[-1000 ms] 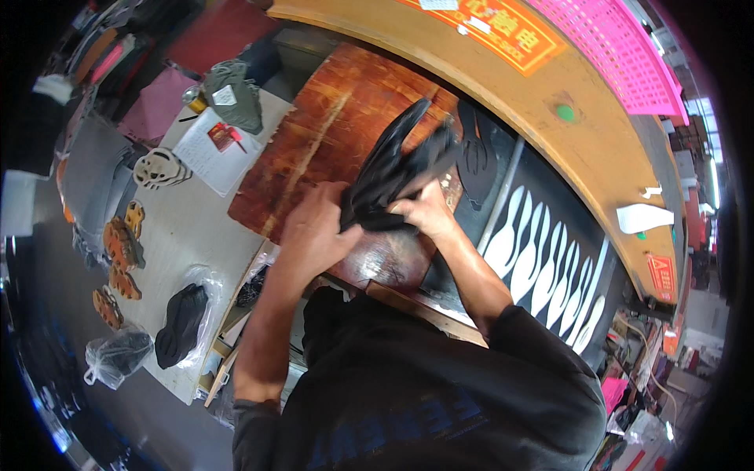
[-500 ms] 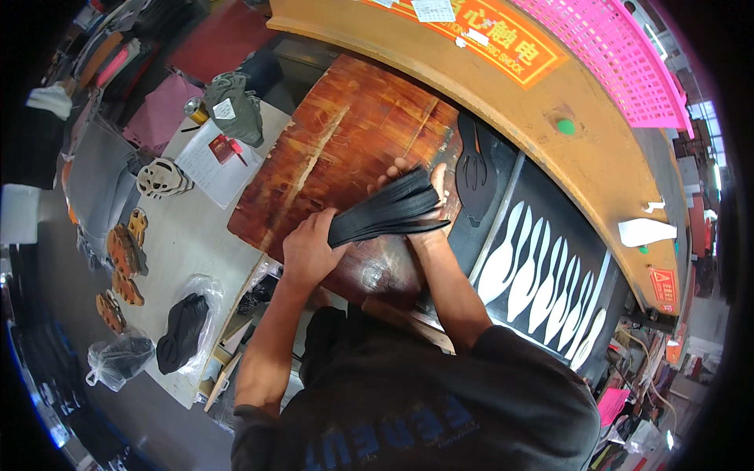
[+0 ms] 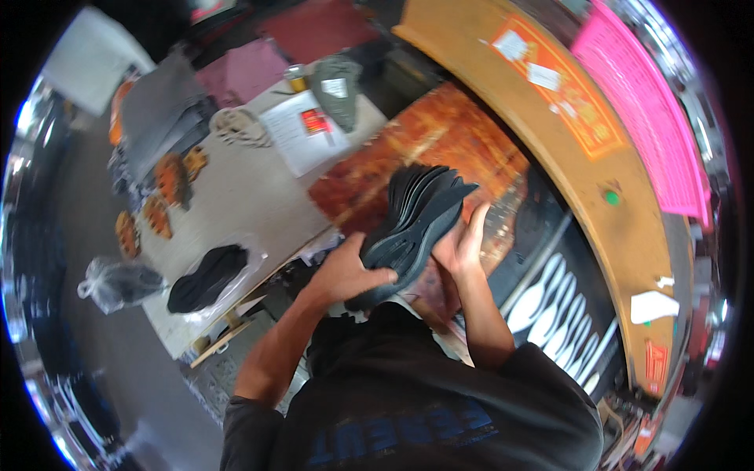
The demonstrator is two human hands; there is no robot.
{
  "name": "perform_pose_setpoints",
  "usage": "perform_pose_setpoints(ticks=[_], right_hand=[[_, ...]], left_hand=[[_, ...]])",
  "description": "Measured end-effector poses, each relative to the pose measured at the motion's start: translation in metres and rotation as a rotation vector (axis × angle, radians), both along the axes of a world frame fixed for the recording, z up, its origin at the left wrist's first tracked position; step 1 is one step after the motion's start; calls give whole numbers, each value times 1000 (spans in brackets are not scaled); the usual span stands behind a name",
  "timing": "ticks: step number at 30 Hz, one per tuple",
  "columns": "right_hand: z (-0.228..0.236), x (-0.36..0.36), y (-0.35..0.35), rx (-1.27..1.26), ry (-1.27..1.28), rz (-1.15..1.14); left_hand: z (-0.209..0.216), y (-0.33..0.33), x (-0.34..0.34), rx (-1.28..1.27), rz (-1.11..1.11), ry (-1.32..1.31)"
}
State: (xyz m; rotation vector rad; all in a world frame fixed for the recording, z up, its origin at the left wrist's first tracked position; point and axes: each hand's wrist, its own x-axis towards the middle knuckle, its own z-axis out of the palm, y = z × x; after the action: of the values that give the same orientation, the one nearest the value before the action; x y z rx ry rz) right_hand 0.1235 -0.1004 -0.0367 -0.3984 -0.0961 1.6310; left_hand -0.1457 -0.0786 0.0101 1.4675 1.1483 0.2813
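Observation:
A thick stack of black shoe-upper-like cut pieces point(image 3: 416, 224) is held up in front of my body, its far end fanned into separate layers. My left hand point(image 3: 345, 271) grips the near left end, with the thumb laid across the top piece. At the stack's right side is my right hand point(image 3: 462, 247), palm turned toward it and visible fingers stretched out; some fingers may be hidden behind the pieces. Below the stack lies a worn reddish-brown board point(image 3: 353, 179).
Left, a pale table point(image 3: 228, 196) carries a paper sheet point(image 3: 294, 133), orange-brown cut pieces point(image 3: 170, 179) and a bagged black stack point(image 3: 208, 279). An orange machine beam point(image 3: 565, 165) arches across the right, near a pink basket point(image 3: 640, 110). White shapes point(image 3: 528, 306) lie on a dark surface.
The view has turned, shifting the surroundings. The stack has swung from lying sideways to a steeper slant, its layers now fanned at the far end. My right hand has moved from its end to its side.

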Motion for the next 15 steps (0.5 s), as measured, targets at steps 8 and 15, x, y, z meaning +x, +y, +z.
perform_pose_setpoints(ticks=[8,15], right_hand=[[-36,-201,-23,-129,-92,402],[-26,-336,17,-294,-200,519]], left_hand=[[24,-65,-176,-249,195,67],[30,-88,-331,-240,410,-70]])
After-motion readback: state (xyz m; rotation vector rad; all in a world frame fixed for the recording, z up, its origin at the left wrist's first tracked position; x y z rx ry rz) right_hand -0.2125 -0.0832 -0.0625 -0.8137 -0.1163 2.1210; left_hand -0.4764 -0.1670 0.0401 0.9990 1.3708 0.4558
